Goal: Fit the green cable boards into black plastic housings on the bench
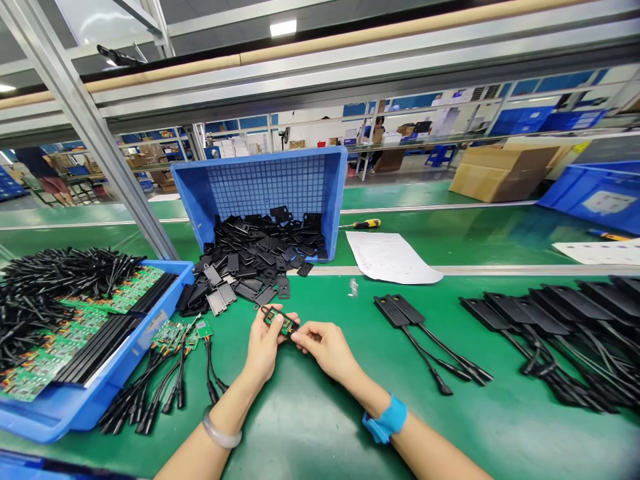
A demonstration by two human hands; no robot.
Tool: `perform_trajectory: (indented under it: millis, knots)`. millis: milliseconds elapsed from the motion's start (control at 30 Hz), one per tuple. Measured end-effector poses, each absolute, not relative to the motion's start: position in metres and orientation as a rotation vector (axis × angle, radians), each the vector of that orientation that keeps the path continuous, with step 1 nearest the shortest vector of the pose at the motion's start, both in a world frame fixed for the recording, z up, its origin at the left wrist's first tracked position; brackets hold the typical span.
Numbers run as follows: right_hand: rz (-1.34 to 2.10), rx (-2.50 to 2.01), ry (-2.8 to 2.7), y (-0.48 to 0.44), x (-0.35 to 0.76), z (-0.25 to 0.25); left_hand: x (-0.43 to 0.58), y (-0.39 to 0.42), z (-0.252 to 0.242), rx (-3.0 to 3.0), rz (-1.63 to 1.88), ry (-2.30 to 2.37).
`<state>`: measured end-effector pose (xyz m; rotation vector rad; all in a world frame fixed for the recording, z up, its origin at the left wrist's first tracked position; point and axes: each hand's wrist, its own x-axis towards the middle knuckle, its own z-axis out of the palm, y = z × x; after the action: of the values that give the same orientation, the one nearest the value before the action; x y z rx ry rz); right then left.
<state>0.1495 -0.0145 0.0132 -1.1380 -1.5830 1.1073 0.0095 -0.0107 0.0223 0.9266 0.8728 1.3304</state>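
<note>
Above the green bench, my left hand [263,343] is closed on a green circuit board [283,323] lying in a black plastic case half, thumb on top. The fingers of my right hand [327,347] pinch the right end of the same board, where a dark bit shows; they hide what exactly is between them. Just beyond my hands, black and grey case halves [250,257] spill out of a tipped blue crate [267,163]. Left of my hands lie loose circuit boards [173,335] with black cables. Two closed black cases [399,311] with cables lie to the right.
A blue bin [165,293] of cabled boards stands at the left. More cased units [545,310] line the right side. A paper sheet [393,257], a screwdriver [367,224] and a small clear plastic piece [353,287] lie beyond. A metal post [107,147] rises at left.
</note>
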Motion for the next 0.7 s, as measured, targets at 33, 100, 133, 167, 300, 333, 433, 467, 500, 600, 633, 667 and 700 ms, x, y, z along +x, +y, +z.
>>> perform_trajectory:
  millis: [33,100,133,167,300,333,433,467,500,600,633,667,700]
  knots:
    - [1.095,-1.153,-1.576,-0.014,0.1493,0.0122,0.0099,-0.0111,0.0224,0.916,1.335,0.865]
    - [1.08,-1.181,-1.581,-0.0129,0.1498,0.0117,0.0102,-0.0119,0.0229,0.918,1.349,0.86]
    - [1.082,-1.186,-1.589,-0.0124,0.1505,0.0119,0.0104,-0.0122,0.0232,0.93,1.355,0.865]
    - [1.093,-1.183,-1.598,-0.012,0.1512,0.0125,0.0105,-0.0126,0.0235,0.947,1.36,0.874]
    - [1.15,-1.15,-1.644,-0.0114,0.1546,0.0158,0.0107,-0.0133,0.0241,1.041,1.393,0.904]
    - [1.146,-1.152,-1.656,-0.0116,0.1552,0.0166,0.0107,-0.0134,0.0241,1.06,1.396,0.907]
    - [1.078,-1.192,-1.691,-0.0121,0.1559,0.0175,0.0102,-0.0138,0.0241,1.074,1.381,0.906]
    - [1.049,-1.214,-1.7,-0.0122,0.1557,0.0173,0.01,-0.0141,0.0242,1.068,1.373,0.905]
    - [1.019,-1.237,-1.708,-0.0122,0.1552,0.0168,0.01,-0.0143,0.0242,1.064,1.366,0.907]
    - [0.948,-1.302,-1.72,-0.0118,0.1533,0.0149,0.0101,-0.0145,0.025,1.088,1.367,0.926]
    - [0.934,-1.312,-1.725,-0.0117,0.1527,0.0146,0.0102,-0.0141,0.0254,1.099,1.372,0.931]
    - [0.925,-1.309,-1.739,-0.0117,0.1523,0.0146,0.0102,-0.0134,0.026,1.102,1.374,0.933]
    - [0.918,-1.292,-1.764,-0.0118,0.1521,0.0151,0.0101,-0.0125,0.0268,1.093,1.366,0.935]
